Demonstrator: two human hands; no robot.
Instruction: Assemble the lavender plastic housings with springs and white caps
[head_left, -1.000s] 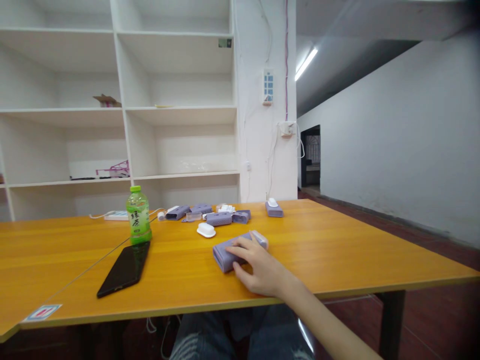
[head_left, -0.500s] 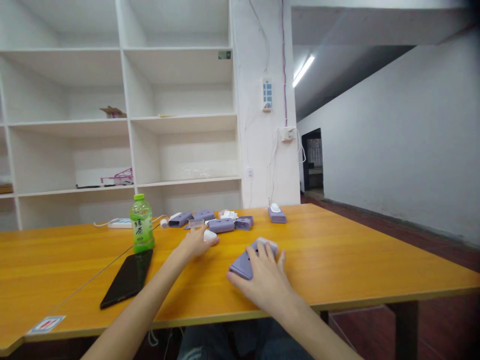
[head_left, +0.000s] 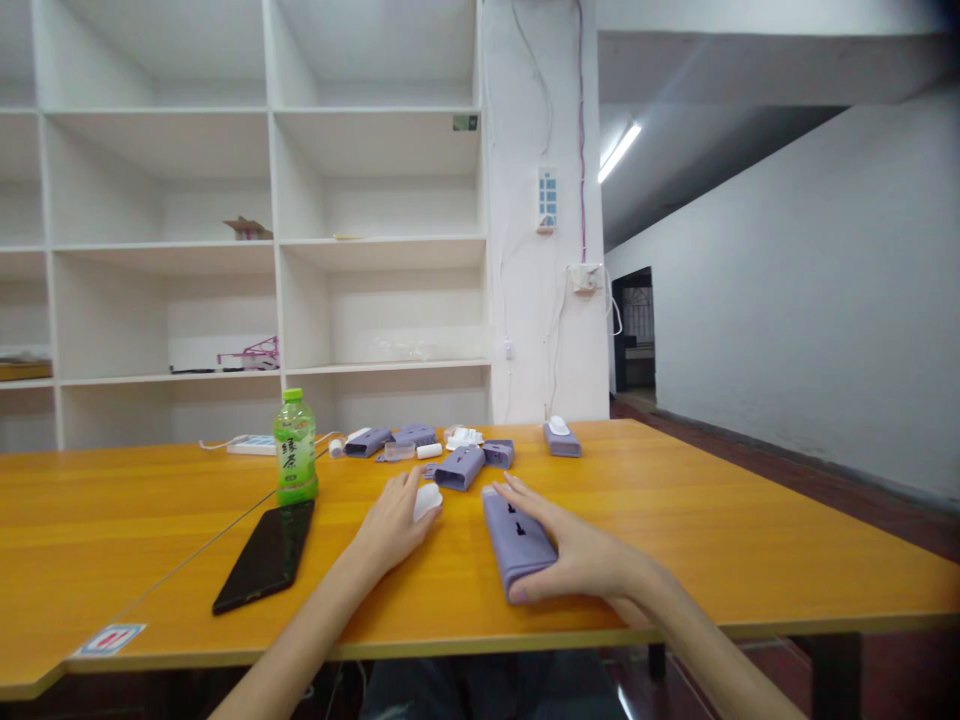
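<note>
My right hand [head_left: 581, 555] grips a long purple plastic housing [head_left: 511, 538] that lies on the orange table [head_left: 750, 540], thumb at its near end and fingers along its right side. My left hand [head_left: 390, 525] is curled over a small white oval piece [head_left: 427, 500] just left of it. A second purple housing [head_left: 459, 467] lies right behind the white piece. Further back sit more purple and white parts [head_left: 409, 440] and a purple piece with a white cap [head_left: 561, 439].
A green drink bottle [head_left: 295, 449] stands left of my hands, with a black phone [head_left: 266, 555] lying flat in front of it. A white power strip [head_left: 251, 444] and its cord are behind the bottle. White shelving [head_left: 277, 230] fills the wall beyond the table.
My right hand turned the purple housing lengthwise and pulled it nearer. My left hand drew the white oval piece toward me. The purple housing behind it has shifted.
</note>
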